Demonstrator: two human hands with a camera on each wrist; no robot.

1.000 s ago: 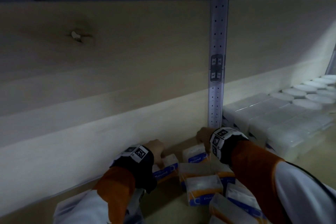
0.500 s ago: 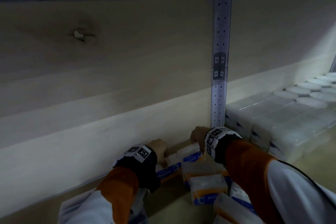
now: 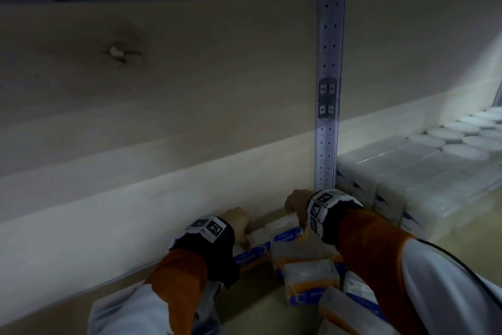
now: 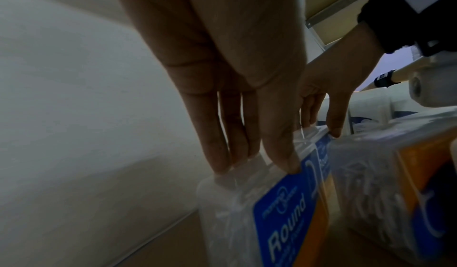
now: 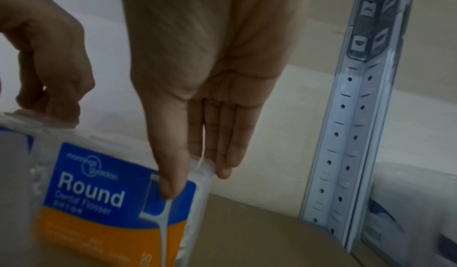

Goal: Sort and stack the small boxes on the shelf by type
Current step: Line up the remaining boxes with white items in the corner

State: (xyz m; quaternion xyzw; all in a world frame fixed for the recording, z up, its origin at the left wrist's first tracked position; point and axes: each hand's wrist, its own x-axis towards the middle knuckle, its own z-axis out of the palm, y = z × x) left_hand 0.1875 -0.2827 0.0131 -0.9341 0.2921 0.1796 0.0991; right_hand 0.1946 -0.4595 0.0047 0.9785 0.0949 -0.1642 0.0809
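Two clear boxes of flossers with blue and orange "Round" labels stand side by side against the shelf's back board. My left hand pinches the top of the left box, thumb on the label side and fingers behind it. In the left wrist view, the left hand holds the left box. My right hand grips the right box the same way. In the right wrist view, the right hand holds the right box.
Several more flosser boxes lie in front of the hands, under my right forearm. A perforated metal upright stands just right of the right hand. Beyond it sit stacked white packs and round white lids.
The right hand has shifted its box left, away from the upright, until it sits against the left box. The left hand has barely moved.
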